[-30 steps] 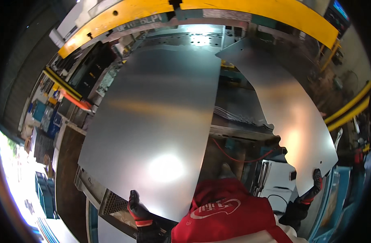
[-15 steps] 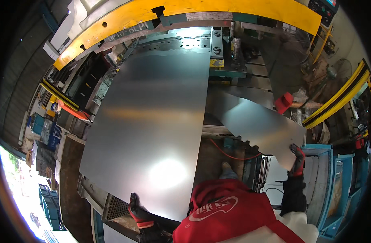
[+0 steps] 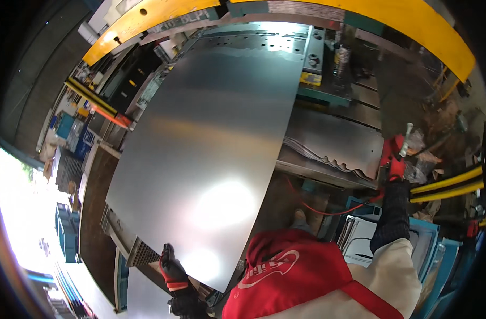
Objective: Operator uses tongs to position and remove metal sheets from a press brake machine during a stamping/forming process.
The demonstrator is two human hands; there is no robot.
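A large, shiny metal sheet [image 3: 211,127] slants across the view, its far end on the perforated plate of a press. My left hand [image 3: 172,270], in a black and red glove, holds the sheet's near left edge; part of the hand is hidden. To the right, thin metal pieces [image 3: 338,135] with wavy near edges lie stacked on a ledge. My right hand [image 3: 396,167], in a red glove, reaches to the stack's right end, beside a red block-like thing [image 3: 393,144] and a pale rod [image 3: 408,137]. Its fingers blend into the red there, so its grip is unclear.
The press's yellow beam [image 3: 360,9] arches across the top. Yellow and black guard bars [image 3: 450,183] stand at the right, another [image 3: 94,101] at the left. A red hose [image 3: 328,211] hangs below the ledge. A blue bin [image 3: 423,239] stands near my right arm.
My right hand has moved away from me; the wavy-edged piece it held up now lies on the ledge. The view has shifted slightly. My left hand stays at the large sheet's edge.
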